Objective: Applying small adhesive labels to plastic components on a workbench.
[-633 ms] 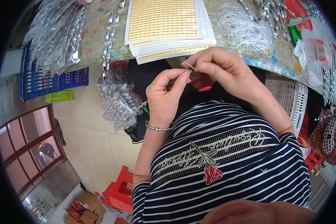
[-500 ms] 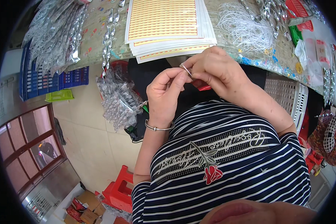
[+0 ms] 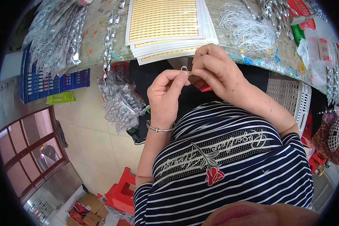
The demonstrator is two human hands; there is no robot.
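Observation:
A small loop of thin white cord [image 3: 184, 68] stands up at the fingertips of my left hand [image 3: 165, 90], pinched between thumb and forefinger. Close by on the right, my right hand [image 3: 222, 73] is closed with thumb against bent fingers, gripping the other part of the cord. Only a short piece shows between the two hands; the rest is hidden in the fingers. Both hands are held just in front of the table's near edge, below a stack of white sheets with yellow and red rows [image 3: 164, 22].
A tangle of white cords [image 3: 248, 28] lies right of the sheets on the table [image 3: 90, 45]. Twisted silver strips [image 3: 109, 34] and bagged silver pieces [image 3: 58, 34] lie left. Below are a blue basket [image 3: 37, 83], plastic-wrapped pieces [image 3: 120, 101], a white crate [image 3: 284, 92] and a red stool [image 3: 120, 192].
The cord between my fingers has turned from a slanted strand into a small upright loop above the left thumb. My right hand has shifted slightly, its fingers curled more tightly.

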